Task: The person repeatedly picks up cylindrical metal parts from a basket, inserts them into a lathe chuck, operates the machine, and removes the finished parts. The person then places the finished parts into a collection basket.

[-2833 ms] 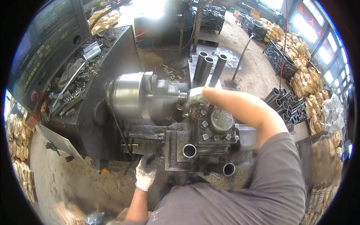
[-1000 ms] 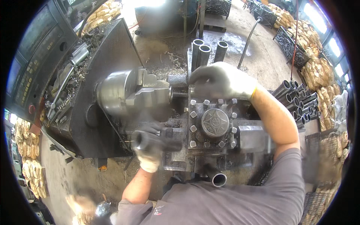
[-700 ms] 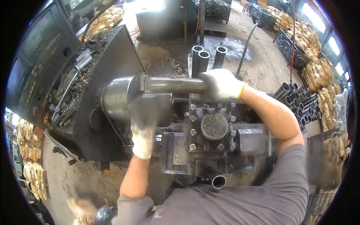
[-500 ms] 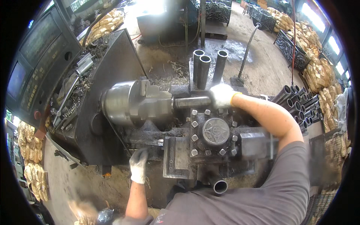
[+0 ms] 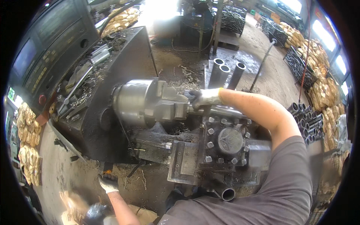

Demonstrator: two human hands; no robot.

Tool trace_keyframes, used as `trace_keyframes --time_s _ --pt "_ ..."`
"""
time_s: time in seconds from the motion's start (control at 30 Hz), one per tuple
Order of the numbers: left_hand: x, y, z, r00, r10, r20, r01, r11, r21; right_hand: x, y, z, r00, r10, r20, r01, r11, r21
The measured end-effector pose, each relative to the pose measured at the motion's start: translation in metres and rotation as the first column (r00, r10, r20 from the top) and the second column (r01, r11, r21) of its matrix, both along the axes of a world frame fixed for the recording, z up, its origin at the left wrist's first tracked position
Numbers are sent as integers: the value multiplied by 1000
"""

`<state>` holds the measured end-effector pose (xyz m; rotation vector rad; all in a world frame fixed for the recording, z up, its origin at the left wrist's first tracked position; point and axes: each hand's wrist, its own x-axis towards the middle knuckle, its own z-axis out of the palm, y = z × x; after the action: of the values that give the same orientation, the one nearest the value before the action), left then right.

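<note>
**White-and-grey-gloved right hand [image 5: 205,98] beside a shiny grey steel cylinder [image 5: 227,110]**

The cylinder lies lengthwise past the far side of a square, dark metal tool post [image 5: 230,140], partly beneath the right forearm. The right hand's fingers reach toward the front end of a big, round silver lathe chuck [image 5: 135,102]; whether they are clamped on anything, I cannot tell. Beyond the wrist stand three dark, hollow steel tubes [image 5: 237,77]. The white-and-grey-gloved left hand [image 5: 108,184] is well apart, low near the machine's black base, fingers parted. Another dark steel tube [image 5: 228,194] shows its round mouth just before the person's grey shirt [image 5: 240,208].
</note>
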<state>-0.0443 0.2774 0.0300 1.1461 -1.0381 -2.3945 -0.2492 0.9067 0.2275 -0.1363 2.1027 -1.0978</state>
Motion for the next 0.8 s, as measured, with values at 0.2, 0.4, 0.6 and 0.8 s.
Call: trace_keyframes --time_s 0.2,0.4,0.6,0.8 --pt "9 -32 -20 995 -77 58 85 985 -152 7 -15 21 999 -44 0 43 974 -224" --pt "15 -34 -24 957 -107 268 236 825 -514 50 80 -53 837 518 -178 -110 477 872" --pt "-1 21 179 962 5 -275 -237 -489 -840 107 120 -28 719 119 -684 421 708 566" --pt "-167 37 356 994 -95 -50 -104 -732 -673 184 116 25 111 -174 -978 792 610 -18"
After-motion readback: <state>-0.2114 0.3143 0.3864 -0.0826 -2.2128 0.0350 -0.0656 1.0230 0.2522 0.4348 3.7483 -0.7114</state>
